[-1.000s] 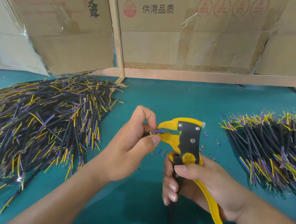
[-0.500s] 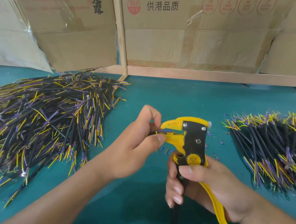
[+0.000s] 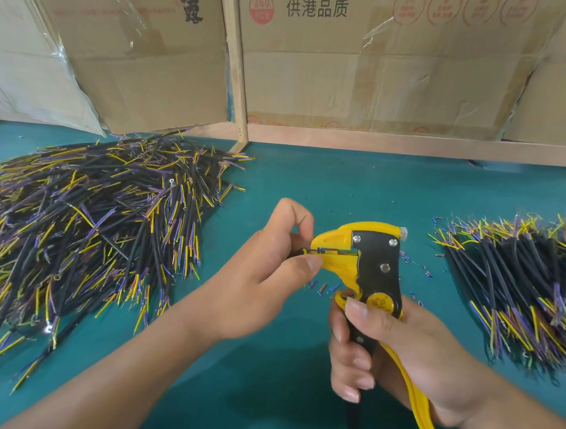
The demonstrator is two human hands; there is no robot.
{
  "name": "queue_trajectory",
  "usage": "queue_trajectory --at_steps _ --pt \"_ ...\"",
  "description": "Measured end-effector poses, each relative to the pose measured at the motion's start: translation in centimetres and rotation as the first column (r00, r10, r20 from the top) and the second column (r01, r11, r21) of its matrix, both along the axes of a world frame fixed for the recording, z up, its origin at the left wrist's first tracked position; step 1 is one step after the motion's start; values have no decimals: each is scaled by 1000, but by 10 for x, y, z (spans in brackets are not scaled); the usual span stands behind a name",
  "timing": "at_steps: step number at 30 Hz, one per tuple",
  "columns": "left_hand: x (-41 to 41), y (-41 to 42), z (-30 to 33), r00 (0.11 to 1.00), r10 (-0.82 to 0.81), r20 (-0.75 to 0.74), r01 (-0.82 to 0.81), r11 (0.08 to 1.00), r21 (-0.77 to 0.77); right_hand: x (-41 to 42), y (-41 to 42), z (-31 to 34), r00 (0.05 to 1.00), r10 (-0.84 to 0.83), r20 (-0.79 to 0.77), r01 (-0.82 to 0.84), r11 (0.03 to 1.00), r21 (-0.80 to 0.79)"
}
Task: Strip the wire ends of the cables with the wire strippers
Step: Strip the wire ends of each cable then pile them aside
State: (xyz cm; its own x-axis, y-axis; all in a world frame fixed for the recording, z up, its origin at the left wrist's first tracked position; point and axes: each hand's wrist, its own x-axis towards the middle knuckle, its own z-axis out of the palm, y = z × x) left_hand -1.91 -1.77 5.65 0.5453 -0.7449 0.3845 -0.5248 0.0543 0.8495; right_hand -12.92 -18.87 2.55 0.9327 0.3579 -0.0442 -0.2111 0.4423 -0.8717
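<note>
While the right hand (image 3: 396, 348) is gripping the wire strippers (image 3: 375, 271) at centre frame, the left hand (image 3: 262, 275) is pinching a cable (image 3: 301, 252) into the yellow jaws.

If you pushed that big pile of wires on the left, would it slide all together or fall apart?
The left pile of cables would probably spread, since the pieces lie loose and crisscrossed. Each short piece looks fairly stiff, lying nearly straight. They might snag on each other a bit.
</note>
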Motion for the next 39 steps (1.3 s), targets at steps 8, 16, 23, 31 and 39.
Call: queue_trajectory --at_steps 8,16,23,31,39 --pt "3 0 -4 1000 26 -13 -27 998 -52 -2 5 7 996 -79 -36 77 996 -51" --pt "15 4 -7 997 75 18 -75 997 -20 -2 2 12 986 -145 -88 137 986 -90" --pt "26 12 2 977 65 201 -88 990 108 -1 0 14 992 -105 -68 95 986 -139" --pt "28 19 11 959 86 270 -134 977 166 -2 -3 15 992 -114 -54 101 973 -206" --pt "31 23 11 981 30 192 -69 978 197 0 -3 12 991 -111 -77 94 974 -205"
